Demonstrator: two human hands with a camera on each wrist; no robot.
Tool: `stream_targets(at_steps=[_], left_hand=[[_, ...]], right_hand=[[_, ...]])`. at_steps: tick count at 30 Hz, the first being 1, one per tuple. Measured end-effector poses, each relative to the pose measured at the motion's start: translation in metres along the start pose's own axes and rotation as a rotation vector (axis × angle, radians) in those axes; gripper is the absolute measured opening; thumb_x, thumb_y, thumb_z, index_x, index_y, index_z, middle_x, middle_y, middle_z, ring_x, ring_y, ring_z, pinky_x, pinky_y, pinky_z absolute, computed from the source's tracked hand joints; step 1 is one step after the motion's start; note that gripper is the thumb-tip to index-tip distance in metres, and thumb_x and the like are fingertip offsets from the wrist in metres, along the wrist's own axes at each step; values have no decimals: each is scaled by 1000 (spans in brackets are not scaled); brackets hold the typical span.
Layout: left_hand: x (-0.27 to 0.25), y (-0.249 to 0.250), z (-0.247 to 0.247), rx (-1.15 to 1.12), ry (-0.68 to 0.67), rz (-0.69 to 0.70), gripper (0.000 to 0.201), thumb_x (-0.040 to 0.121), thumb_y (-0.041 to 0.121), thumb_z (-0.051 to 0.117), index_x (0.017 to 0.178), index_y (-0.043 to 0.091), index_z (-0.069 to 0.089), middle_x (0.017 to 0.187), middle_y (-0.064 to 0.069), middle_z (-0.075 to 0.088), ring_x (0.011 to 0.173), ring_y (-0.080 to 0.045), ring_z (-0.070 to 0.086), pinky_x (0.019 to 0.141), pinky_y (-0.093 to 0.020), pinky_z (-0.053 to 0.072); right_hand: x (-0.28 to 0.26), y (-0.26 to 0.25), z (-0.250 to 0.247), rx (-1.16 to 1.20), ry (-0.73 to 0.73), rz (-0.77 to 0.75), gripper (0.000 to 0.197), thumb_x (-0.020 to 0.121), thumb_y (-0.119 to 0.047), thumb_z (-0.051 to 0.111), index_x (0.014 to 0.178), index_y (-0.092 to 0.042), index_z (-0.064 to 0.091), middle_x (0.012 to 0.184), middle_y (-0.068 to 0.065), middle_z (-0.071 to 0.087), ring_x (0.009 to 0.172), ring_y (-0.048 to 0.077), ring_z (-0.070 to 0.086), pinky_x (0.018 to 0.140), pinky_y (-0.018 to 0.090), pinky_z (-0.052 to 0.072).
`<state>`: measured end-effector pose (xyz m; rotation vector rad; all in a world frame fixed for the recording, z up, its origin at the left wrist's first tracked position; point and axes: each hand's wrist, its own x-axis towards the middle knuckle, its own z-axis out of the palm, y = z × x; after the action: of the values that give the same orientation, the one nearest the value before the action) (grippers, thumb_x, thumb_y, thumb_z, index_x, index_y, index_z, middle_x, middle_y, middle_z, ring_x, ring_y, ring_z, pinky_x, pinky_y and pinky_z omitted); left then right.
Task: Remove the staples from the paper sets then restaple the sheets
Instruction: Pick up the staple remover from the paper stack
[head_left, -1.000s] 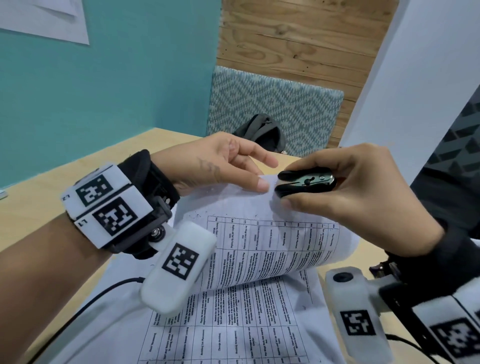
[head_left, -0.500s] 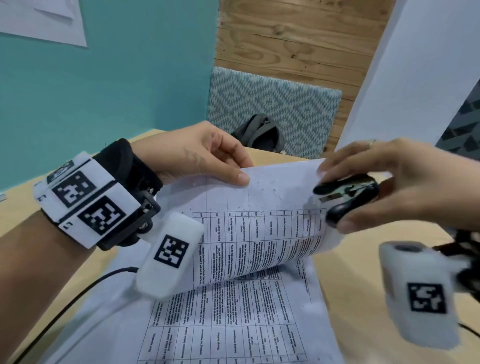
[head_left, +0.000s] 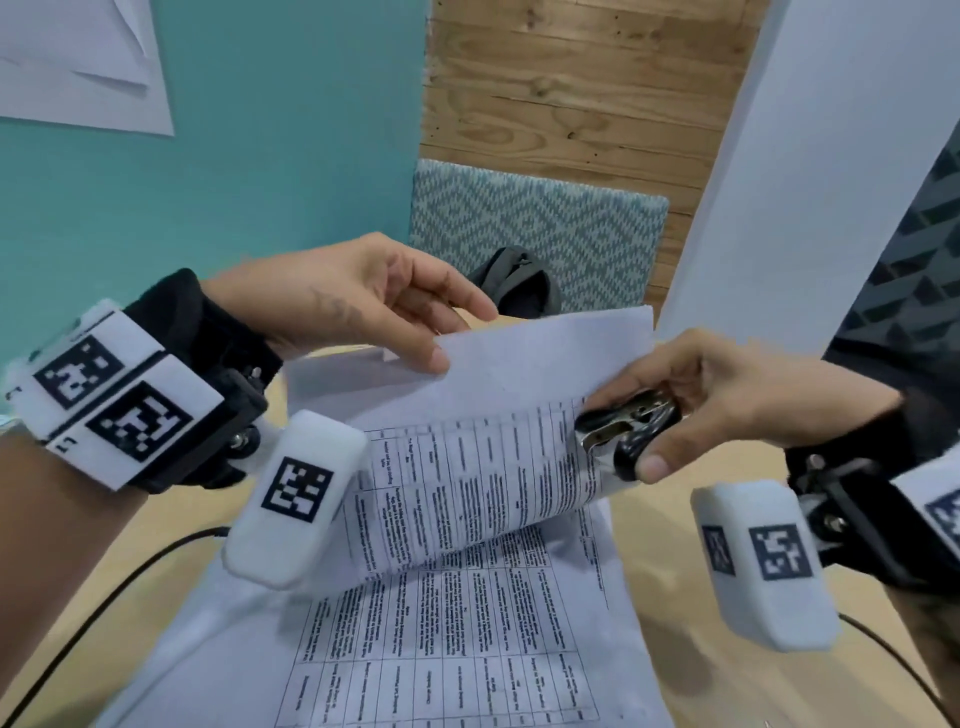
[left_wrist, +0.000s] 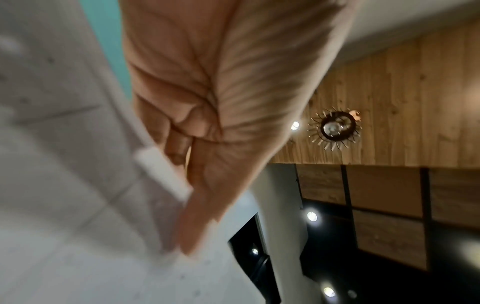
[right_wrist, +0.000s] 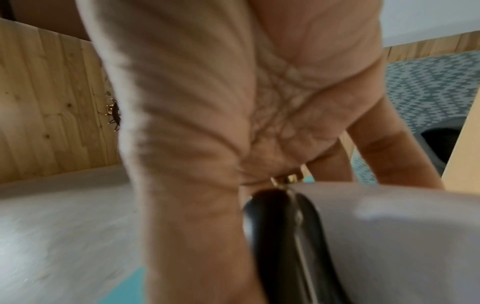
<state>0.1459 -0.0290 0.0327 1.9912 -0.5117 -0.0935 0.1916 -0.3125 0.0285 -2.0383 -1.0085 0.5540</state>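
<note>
Head view is showing the left hand (head_left: 332, 306) pinching the far edge of the top sheet (head_left: 498, 431) between thumb and fingers (head_left: 462, 301), lifting it so that it is curling up off the printed sheets (head_left: 441, 649) lying flat on the wooden tabletop (head_left: 670, 499). The right hand (head_left: 727, 395) is gripping a black and metal staple remover (head_left: 626, 428), thumb below and fingers above, and is pressing its tip against the right edge of the lifted sheet. Whether the remover's teeth are biting on a staple cannot be told. Left wrist view is blurred but is showing the left thumb (left_wrist: 205, 216) lying against white paper (left_wrist: 78, 164). Right wrist view is showing the remover (right_wrist: 280, 236) sitting clamped in the right hand (right_wrist: 207, 102) beside the curved sheet (right_wrist: 389, 226). A dark bag (head_left: 519, 283) is resting beyond the far end of the tabletop.
</note>
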Motion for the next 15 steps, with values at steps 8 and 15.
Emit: stream_targets(at_steps=[8, 15], left_hand=[[-49, -35, -18, -195, 192, 15, 70, 31, 52, 89, 96, 32, 73, 102, 4, 73, 92, -9, 69, 68, -20, 55], [-42, -48, -29, -446, 595, -91, 47, 57, 23, 73, 102, 10, 68, 76, 3, 75, 69, -7, 70, 58, -21, 56]], right_hand=[[-4, -5, -9, 97, 237, -247, 74, 29, -45, 91, 95, -16, 75, 94, 13, 73, 80, 14, 69, 70, 16, 52], [2, -6, -1, 165, 358, -339, 61, 29, -51, 89, 82, -24, 78, 104, -10, 68, 100, 5, 63, 78, 15, 50]])
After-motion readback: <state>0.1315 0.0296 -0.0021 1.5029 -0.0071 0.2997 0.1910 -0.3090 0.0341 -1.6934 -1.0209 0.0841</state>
